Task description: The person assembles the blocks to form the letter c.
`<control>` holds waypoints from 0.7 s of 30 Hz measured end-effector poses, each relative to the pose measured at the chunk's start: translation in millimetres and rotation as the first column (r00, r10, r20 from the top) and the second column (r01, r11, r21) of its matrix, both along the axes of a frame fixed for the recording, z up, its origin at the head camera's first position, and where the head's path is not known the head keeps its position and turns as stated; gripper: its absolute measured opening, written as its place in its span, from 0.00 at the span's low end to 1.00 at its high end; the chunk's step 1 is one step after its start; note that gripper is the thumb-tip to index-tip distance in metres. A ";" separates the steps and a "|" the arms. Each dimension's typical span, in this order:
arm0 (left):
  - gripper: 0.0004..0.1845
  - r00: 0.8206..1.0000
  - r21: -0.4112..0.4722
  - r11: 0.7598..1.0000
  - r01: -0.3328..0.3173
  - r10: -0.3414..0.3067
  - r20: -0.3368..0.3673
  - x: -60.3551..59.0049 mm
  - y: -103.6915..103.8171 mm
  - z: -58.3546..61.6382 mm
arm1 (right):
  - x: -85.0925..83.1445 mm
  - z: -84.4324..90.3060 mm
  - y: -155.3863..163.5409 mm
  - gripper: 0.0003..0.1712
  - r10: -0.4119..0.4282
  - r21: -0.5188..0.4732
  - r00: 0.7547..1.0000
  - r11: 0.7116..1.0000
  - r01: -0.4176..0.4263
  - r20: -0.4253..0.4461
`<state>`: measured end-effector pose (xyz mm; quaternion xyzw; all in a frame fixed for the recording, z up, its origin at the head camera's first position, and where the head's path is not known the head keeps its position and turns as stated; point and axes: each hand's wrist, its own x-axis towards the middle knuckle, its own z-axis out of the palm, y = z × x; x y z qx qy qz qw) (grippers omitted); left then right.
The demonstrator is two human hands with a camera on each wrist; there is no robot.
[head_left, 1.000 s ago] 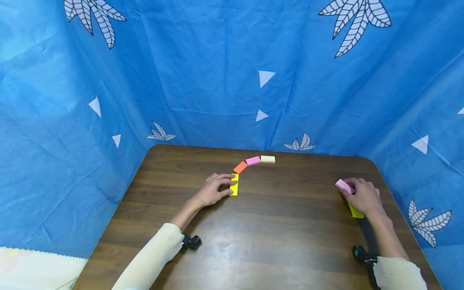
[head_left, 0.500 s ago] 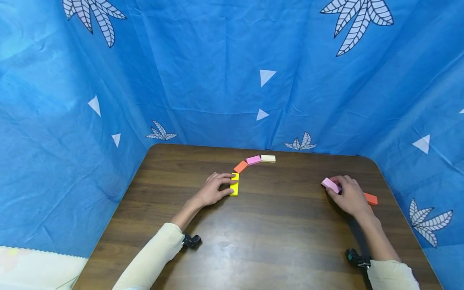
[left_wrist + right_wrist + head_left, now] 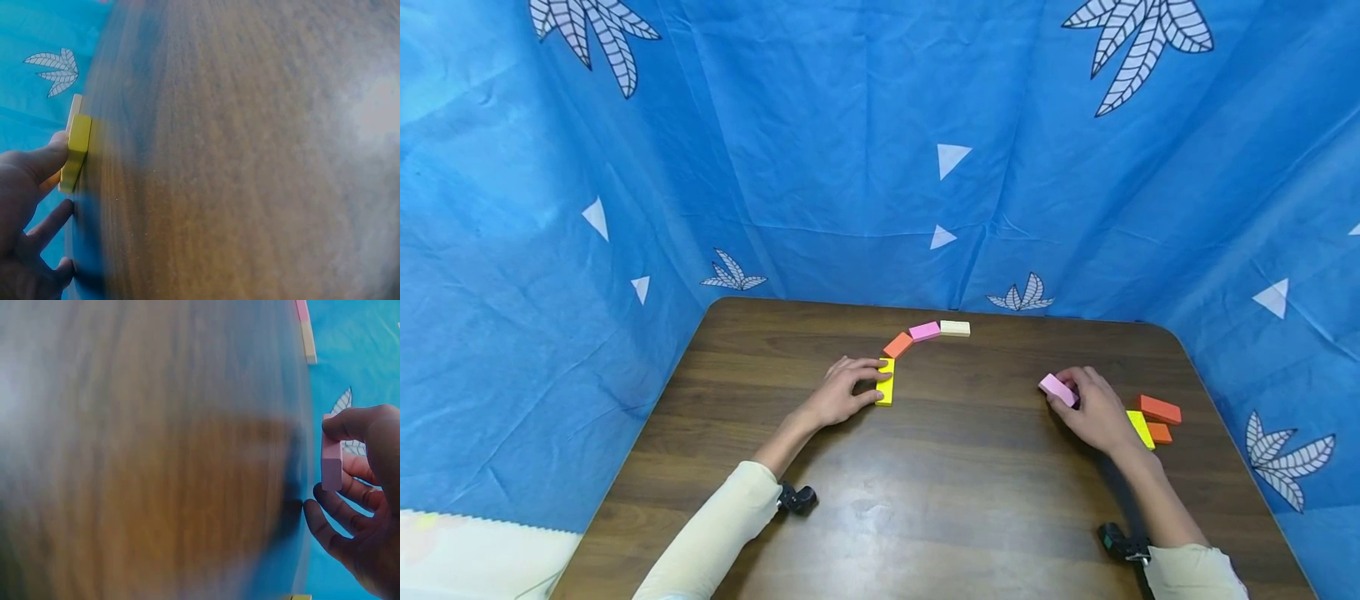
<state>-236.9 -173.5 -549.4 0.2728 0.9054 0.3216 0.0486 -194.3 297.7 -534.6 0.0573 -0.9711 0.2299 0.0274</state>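
On the table, my left hand (image 3: 838,393) holds a yellow block (image 3: 886,390) between thumb and fingers. The left wrist view shows the thumb against one side of that yellow block (image 3: 77,147); part of the block is covered. From its far end curves a row: an orange block (image 3: 898,345), a pink block (image 3: 925,332) and a cream block (image 3: 955,328). Toward the right, my right hand (image 3: 1096,412) pinches a light pink block (image 3: 1057,389) between thumb and fingers. In the right wrist view that pink block (image 3: 332,459) appears raised off the table.
Behind my right hand, toward the table's right edge, lie a yellow block (image 3: 1140,429), a red-orange block (image 3: 1159,409) and an orange block (image 3: 1160,433). The brown wooden table (image 3: 970,500) meets a blue patterned cloth (image 3: 865,167) at its back and sides.
My right hand has moved left with the light pink block, away from the blocks at the right, which are now uncovered. My left hand stays on the yellow block.
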 end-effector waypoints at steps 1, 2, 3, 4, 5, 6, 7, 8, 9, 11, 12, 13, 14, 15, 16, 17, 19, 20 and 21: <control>0.22 1.000 -0.002 1.000 0.001 -0.001 0.000 -0.1 -0.1 0.0 | 0.4 -0.1 -2.0 0.28 0.003 0.000 1.000 1.000 -0.003 0.005; 0.22 1.000 -0.004 1.000 0.000 0.000 0.000 -0.2 -0.2 -0.2 | 0.9 -0.3 -3.9 0.28 0.007 0.004 1.000 1.000 -0.007 0.007; 0.22 1.000 -0.006 1.000 0.000 0.000 0.000 -0.3 -0.2 -0.4 | 1.2 0.3 -6.1 0.28 0.011 0.005 1.000 1.000 -0.011 0.010; 0.22 1.000 -0.008 1.000 -0.001 0.001 -0.001 -0.3 -0.2 -0.4 | 1.2 0.6 -8.1 0.28 0.015 0.007 1.000 1.000 -0.015 0.010; 0.22 1.000 -0.006 1.000 -0.002 0.002 -0.001 -0.2 -0.2 -0.2 | 1.1 1.1 -10.5 0.27 0.021 0.009 1.000 1.000 -0.021 0.010; 0.22 1.000 -0.005 1.000 -0.003 0.003 -0.005 -0.2 -0.2 -0.1 | 1.0 1.8 -12.8 0.27 0.026 0.009 1.000 1.000 -0.026 0.011; 0.22 1.000 -0.005 1.000 -0.004 0.004 -0.003 0.1 0.0 0.1 | 1.1 2.1 -15.0 0.27 0.031 0.012 0.999 0.999 -0.031 0.016; 0.22 1.000 -0.005 1.000 -0.005 0.005 -0.002 0.2 0.1 0.1 | 1.2 2.4 -17.5 0.27 0.035 0.013 0.999 0.999 -0.036 0.022; 0.21 1.000 -0.006 1.000 -0.005 0.005 -0.001 0.4 0.2 0.5 | 1.3 2.6 -20.0 0.27 0.039 0.011 0.999 0.999 -0.039 0.030; 0.22 1.000 -0.007 1.000 -0.007 0.007 0.000 0.7 0.5 1.2 | 1.4 2.1 -24.3 0.27 0.047 0.007 0.998 0.999 -0.047 0.039; 0.22 1.000 -0.008 1.000 -0.008 0.008 0.002 0.8 0.5 1.3 | 1.7 2.2 -26.5 0.27 0.052 0.004 0.998 0.999 -0.052 0.045; 0.22 1.000 -0.009 1.000 -0.009 0.009 0.003 0.9 0.6 1.5 | 1.9 2.3 -28.6 0.27 0.058 0.001 0.997 0.998 -0.058 0.048; 0.22 1.000 -0.010 1.000 -0.009 0.009 0.002 0.9 0.6 1.5 | 2.0 2.4 -30.6 0.27 0.064 -0.001 0.997 0.998 -0.064 0.049; 0.22 1.000 -0.008 1.000 -0.009 0.009 0.001 1.0 0.6 1.6 | 1.9 2.3 -32.4 0.27 0.071 -0.002 0.996 0.998 -0.071 0.047; 0.22 1.000 -0.007 1.000 -0.008 0.008 0.000 0.9 0.6 1.6 | 1.9 2.5 -34.2 0.27 0.076 -0.005 0.996 0.997 -0.076 0.045; 0.22 1.000 -0.004 1.000 -0.007 0.007 -0.002 0.9 0.6 1.6 | 2.0 2.6 -36.1 0.27 0.080 -0.005 0.996 0.997 -0.080 0.040; 0.21 1.000 -0.005 1.000 -0.005 0.005 -0.005 0.6 0.3 1.4 | 1.9 2.6 -39.6 0.26 0.089 -0.003 0.996 0.996 -0.089 0.031; 0.21 1.000 -0.003 1.000 -0.005 0.005 -0.005 0.4 0.3 1.5 | 1.9 2.3 -41.6 0.26 0.095 -0.001 0.995 0.995 -0.095 0.024; 0.21 1.000 -0.002 1.000 -0.005 0.005 -0.004 0.3 0.2 1.6 | 2.0 2.1 -43.7 0.26 0.101 0.001 0.995 0.995 -0.101 0.016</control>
